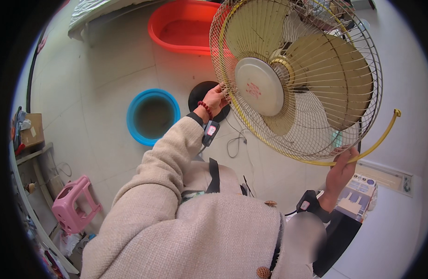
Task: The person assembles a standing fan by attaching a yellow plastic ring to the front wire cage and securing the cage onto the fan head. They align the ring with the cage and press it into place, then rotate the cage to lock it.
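A large electric fan [259, 87] with a wire guard and dusty, yellowed blades stands at the upper right. A yellow band [380, 141] runs round the rim of its guard; at the lower right its end curves away from the wire, loose. My left hand [214, 101], in a red bead bracelet, is closed at the left rim of the guard, its fingertips partly hidden behind the wire. Below the lower right rim, my right hand [340, 169] is closed around the yellow band, close to where it leaves the guard.
A blue basin [130, 116] of murky water stands on the tiled floor at left, with a red tub [160, 39] beyond. A black round base [200, 93] and a cord [237, 139] lie below the fan. A pink stool [67, 204] is at lower left, a printed box [355, 195] at right.
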Tool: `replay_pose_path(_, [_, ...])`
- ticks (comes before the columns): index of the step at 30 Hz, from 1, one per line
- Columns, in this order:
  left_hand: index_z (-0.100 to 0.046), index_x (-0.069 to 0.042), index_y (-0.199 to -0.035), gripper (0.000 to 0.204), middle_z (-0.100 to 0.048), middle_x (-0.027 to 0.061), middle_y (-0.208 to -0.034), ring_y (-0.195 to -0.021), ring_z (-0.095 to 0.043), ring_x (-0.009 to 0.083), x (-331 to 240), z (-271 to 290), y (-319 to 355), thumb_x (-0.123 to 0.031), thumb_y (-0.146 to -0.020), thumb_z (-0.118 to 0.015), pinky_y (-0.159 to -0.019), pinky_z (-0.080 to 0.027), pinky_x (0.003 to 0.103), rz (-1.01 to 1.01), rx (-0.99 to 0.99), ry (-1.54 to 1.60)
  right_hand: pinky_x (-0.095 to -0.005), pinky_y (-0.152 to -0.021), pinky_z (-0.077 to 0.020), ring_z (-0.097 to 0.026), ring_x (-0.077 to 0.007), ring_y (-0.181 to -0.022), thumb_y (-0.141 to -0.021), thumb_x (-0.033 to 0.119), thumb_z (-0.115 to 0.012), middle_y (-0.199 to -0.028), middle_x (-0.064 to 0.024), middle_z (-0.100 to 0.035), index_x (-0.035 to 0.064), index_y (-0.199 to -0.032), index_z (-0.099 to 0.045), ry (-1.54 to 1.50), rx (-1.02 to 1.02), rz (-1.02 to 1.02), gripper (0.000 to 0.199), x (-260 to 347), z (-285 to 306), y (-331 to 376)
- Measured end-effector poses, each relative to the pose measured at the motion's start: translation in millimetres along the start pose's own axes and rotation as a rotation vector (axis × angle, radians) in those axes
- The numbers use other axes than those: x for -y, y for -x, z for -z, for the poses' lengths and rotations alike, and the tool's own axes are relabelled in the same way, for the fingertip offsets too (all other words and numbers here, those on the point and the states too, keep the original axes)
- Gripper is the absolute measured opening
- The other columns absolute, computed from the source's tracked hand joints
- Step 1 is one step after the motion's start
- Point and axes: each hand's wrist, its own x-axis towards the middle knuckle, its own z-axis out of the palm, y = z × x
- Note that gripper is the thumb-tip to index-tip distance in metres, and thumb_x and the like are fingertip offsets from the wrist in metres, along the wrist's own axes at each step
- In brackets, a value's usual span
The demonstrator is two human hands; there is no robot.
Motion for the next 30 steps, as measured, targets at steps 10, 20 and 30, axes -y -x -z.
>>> replay_pose_path(10, [-0.046, -0.002, -0.131, 0.043, -0.055, 0.0073, -0.125, -0.113, -0.054, 0.0188, -6, -3, 0, 0.004, -0.089, -0.053, -0.097, -0.045, 0.031, -0.028, 0.062, -0.08, -0.019, -0.059, -0.0325, -0.04, -0.0044, -0.066, -0.099, 0.022, -0.043, -0.08, 0.0009, -0.052, 0.0017, -0.102, -0.049, -0.062, 0.009, -0.039, 0.021, -1, -1, -4])
replay_pose_path(20, [-0.061, -0.005, -0.113, 0.028, -0.065, 0.0034, -0.104, -0.089, -0.061, 0.0143, 2, -11, -12, 0.005, -0.091, -0.046, -0.075, -0.051, 0.027, -0.1, -0.132, -0.091, -0.0173, -0.057, -0.0322, -0.041, -0.0037, -0.065, -0.099, 0.022, -0.043, -0.08, 0.0007, -0.053, 0.0015, -0.107, -0.049, -0.113, -0.02, -0.087, 0.022, 0, -5, 1])
replay_pose_path(30, [-0.057, -0.002, -0.115, 0.026, -0.063, 0.0073, -0.107, -0.091, -0.062, 0.0171, -8, -20, -9, -0.001, -0.095, -0.041, -0.077, -0.053, 0.027, -0.045, -0.22, -0.165, -0.0172, -0.056, -0.0322, -0.041, -0.0031, -0.065, -0.099, 0.023, -0.042, -0.081, 0.0005, -0.054, 0.0007, -0.106, -0.05, -0.123, -0.06, -0.082, 0.024, 4, -10, 1])
